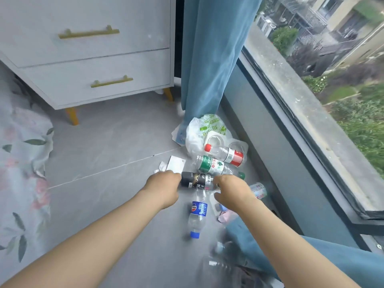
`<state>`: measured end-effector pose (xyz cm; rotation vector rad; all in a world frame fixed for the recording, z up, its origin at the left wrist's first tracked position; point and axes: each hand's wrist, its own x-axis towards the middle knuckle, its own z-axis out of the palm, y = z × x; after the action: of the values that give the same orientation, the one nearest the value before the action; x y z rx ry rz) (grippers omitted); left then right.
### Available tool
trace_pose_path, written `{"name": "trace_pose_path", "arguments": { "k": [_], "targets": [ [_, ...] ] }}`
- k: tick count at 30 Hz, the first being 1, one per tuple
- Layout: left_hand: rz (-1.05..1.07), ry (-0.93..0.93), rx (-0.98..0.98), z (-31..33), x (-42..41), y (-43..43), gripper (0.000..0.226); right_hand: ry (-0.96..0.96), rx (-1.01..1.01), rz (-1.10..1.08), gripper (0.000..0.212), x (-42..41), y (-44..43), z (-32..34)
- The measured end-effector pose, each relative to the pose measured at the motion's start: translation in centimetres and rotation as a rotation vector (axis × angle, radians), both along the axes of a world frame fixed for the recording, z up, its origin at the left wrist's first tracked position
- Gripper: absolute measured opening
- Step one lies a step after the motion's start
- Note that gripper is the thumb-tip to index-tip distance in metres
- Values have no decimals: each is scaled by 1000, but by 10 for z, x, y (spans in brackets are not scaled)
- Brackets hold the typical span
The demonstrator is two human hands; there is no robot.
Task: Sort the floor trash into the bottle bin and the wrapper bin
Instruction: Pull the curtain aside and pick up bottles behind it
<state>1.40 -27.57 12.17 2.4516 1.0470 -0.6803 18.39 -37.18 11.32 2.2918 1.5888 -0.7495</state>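
Black-labelled bottle (pixel 197 180), floor's window edge: our left hand (pixel 166 185) and right hand (pixel 229 191) flank it, grip hidden; we should clasp its middle.

You have a grey tiled floor (pixel 104 163) before you, with a black-label bottle (pixel 196 180) lying on its side. From it, a white plastic bag (pixel 195 132) lies at twelve o'clock, a green-label bottle (pixel 209 166) at one, a red-label bottle (pixel 228 154) at two, a pink wrapper (pixel 225 216) at five, a blue-label bottle (pixel 197 215) at six and a white card (pixel 176 165) at ten.
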Motion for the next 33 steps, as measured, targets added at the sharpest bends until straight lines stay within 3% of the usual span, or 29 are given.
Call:
{"name": "trace_pose_path", "arguments": {
  "k": [9,14,23,33],
  "targets": [
    [-121,-44,123,-122,15,26,23,-137,179,74,34,29,34,-105],
    [-65,-148,35,-160,-6,2,32,-149,239,85,28,31,8,-128],
    [-118,-126,11,-164,-21,-30,44,-175,171,57,27,37,-16,-135],
    [-61,-219,-6,-154,18,-68,55,-195,56,11,53,68,-65,-130]
  ]
}}
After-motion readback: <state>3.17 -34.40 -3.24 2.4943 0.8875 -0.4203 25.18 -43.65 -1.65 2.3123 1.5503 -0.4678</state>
